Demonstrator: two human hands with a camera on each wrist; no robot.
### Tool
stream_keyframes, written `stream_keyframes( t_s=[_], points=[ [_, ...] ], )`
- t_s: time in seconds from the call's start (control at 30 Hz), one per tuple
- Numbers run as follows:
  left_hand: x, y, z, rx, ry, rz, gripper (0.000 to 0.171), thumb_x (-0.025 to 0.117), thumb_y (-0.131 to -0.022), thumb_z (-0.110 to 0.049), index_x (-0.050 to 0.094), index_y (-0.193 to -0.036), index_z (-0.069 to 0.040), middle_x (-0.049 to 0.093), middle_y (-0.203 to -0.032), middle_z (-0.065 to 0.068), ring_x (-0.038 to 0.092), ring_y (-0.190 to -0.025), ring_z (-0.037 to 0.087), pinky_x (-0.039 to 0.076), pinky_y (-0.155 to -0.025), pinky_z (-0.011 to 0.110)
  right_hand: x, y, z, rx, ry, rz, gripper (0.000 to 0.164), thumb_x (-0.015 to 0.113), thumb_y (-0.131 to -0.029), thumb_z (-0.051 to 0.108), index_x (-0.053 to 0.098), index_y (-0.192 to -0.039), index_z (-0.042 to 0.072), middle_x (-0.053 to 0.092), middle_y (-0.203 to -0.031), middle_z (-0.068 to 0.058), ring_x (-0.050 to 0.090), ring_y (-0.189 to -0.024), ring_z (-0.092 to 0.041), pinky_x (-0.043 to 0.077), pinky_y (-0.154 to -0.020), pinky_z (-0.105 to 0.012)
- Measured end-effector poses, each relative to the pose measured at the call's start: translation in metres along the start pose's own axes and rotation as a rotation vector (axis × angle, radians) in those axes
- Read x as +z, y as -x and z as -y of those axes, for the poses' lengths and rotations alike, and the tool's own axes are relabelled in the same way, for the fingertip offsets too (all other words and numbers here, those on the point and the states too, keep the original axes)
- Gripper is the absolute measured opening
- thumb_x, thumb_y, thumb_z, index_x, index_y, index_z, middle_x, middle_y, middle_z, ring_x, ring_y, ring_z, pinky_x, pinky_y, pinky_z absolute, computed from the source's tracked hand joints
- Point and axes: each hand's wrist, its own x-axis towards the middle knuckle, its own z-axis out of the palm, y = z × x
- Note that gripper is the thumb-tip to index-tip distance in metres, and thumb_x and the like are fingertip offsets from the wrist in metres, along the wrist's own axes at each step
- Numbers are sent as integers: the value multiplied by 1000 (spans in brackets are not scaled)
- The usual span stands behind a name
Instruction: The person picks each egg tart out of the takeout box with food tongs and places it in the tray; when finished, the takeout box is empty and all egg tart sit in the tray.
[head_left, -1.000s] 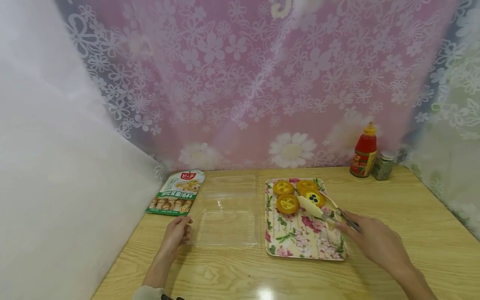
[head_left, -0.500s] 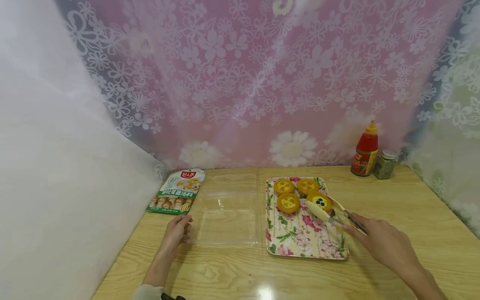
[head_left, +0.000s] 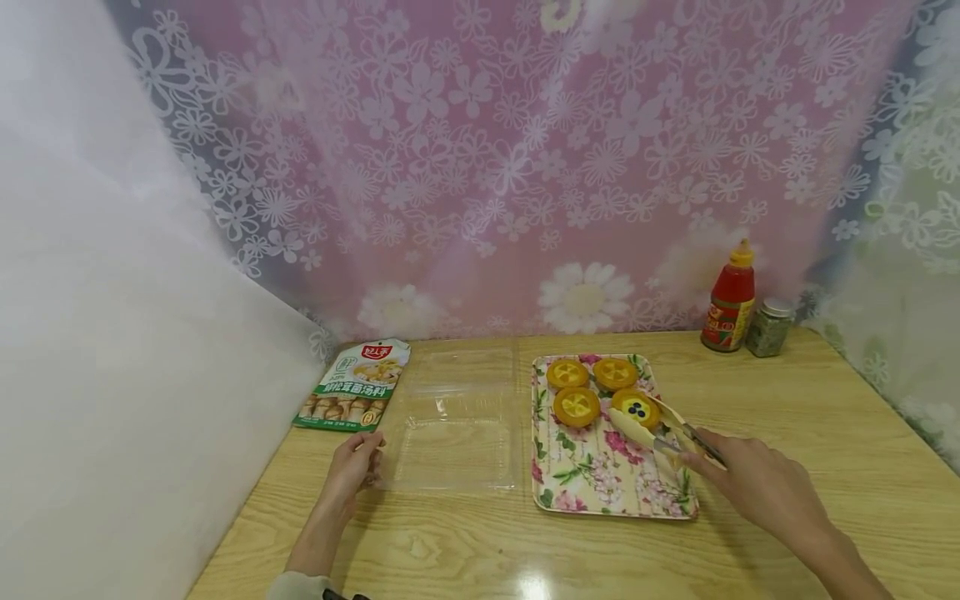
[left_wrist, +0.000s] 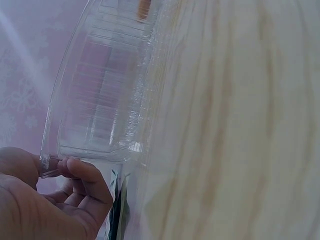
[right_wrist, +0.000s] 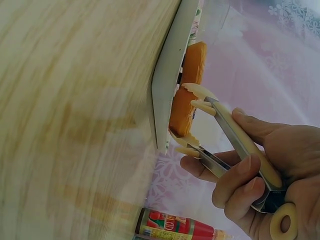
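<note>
My right hand [head_left: 757, 483] grips a pair of tongs [right_wrist: 235, 135] with metal arms and cream scalloped tips. Between those tips sits an egg tart [head_left: 636, 409] topped with dark blue berries, on the flowered tray [head_left: 600, 492]. Three other tarts with yellow wedge tops, one of them the near-left tart [head_left: 577, 407], lie on the tray's far left part. My left hand [head_left: 351, 467] pinches the left edge of a clear plastic clamshell box [head_left: 456, 450], thumb and forefinger at its rim in the left wrist view. The box lies with its lid [head_left: 463, 367] folded back.
A green and white soup seasoning pouch [head_left: 354, 386] lies behind my left hand. At the back right stand a red sauce bottle [head_left: 729, 300] with a yellow cap and a small glass jar [head_left: 769, 328] of dried herbs. A flowered curtain [head_left: 480, 167] hangs behind the table.
The tongs and the berry tart have shifted slightly right and toward me, parting it from the tart behind. My left hand and the clear box have stayed put.
</note>
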Motion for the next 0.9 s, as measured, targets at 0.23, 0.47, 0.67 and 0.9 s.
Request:
stream_keyframes(
  t_s=[0.23, 0.47, 0.67, 0.9],
  points=[
    [-1, -3, 3, 0, -2, 8, 33, 52, -112, -33, 59, -116, -1, 52, -75, 3, 47, -60, 15, 43, -56, 30, 3, -1, 0, 16, 4, 3, 77, 57, -101, 60, 56, -145, -4, 73, -103, -26, 47, -53, -16, 26, -43, -33],
    [-2, -5, 7, 3, -4, 10, 31, 49, -113, -30, 58, -115, -1, 49, -73, 3, 45, -59, 15, 43, -55, 30, 5, -1, -1, 23, 1, -8, 78, 59, -101, 60, 55, -145, -5, 71, -90, -23, 46, -54, -15, 26, -43, -33],
    [-1, -4, 6, 5, -3, 8, 30, 50, -113, -30, 58, -115, -1, 50, -73, 3, 45, -60, 15, 44, -56, 31, 5, 0, -3, 28, -1, -21, 85, 58, -99, 65, 54, -145, -6, 70, -89, -25, 60, -60, -28, 31, -41, -34],
    [0, -3, 3, 7, -8, 6, 31, 51, -112, -30, 58, -115, -1, 49, -73, 3, 44, -59, 15, 44, -56, 31, -1, 6, -9, 28, -29, -11, 88, 55, -100, 66, 49, -149, -6, 71, -101, -31, 70, -73, -35, 42, -44, -40]
  ],
)
